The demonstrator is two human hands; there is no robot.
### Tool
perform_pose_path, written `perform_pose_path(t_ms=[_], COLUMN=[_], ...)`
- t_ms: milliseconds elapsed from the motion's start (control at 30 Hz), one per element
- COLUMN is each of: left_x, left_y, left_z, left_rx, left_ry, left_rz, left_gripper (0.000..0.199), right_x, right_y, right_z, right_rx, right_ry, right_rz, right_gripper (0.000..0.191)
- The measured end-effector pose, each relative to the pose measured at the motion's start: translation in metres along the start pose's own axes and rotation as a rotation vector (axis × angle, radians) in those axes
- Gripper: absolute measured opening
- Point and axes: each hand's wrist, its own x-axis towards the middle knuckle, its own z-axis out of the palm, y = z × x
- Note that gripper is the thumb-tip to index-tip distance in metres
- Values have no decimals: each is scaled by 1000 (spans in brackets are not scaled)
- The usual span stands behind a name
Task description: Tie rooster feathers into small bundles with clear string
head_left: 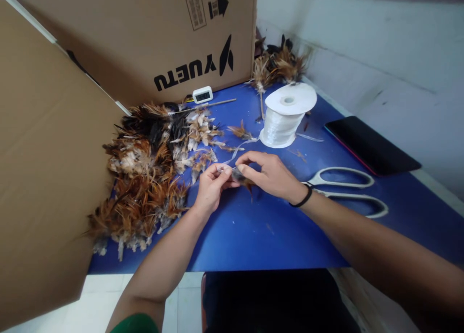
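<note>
Over the middle of the blue table, my left hand [213, 184] pinches a small dark-brown feather [247, 182] at its base, together with a thin white ribbon [239, 149]. Close beside it, my right hand [266, 173] has thumb and forefinger pressed together at the ribbon by the feather's base; the exact grip is partly hidden. The ribbon runs back to a large white spool [284, 125] standing behind my hands. To the left lies a big heap of brown, black and cream feathers [141, 197].
White-handled scissors [344, 195] lie right of my right wrist, partly under it. A dark phone or tablet [369, 142] rests farther right. A small white digital timer [202, 94] and a thin stick [217, 102] lie at the back. Cardboard boxes [126, 38] border the left and rear.
</note>
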Motion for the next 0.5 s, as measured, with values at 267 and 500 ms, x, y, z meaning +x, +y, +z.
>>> perform_pose_path(t_ms=[267, 500], left_x=[4, 4], left_y=[3, 4], left_z=[-3, -5], left_rx=[-154, -107], left_ry=[49, -30], left_rz=[-67, -141], left_gripper=[29, 28], right_x=[-3, 3], right_y=[6, 4], right_z=[4, -2], right_rx=[37, 474], right_ry=[7, 146], right_rz=[56, 74], right_gripper=[31, 34])
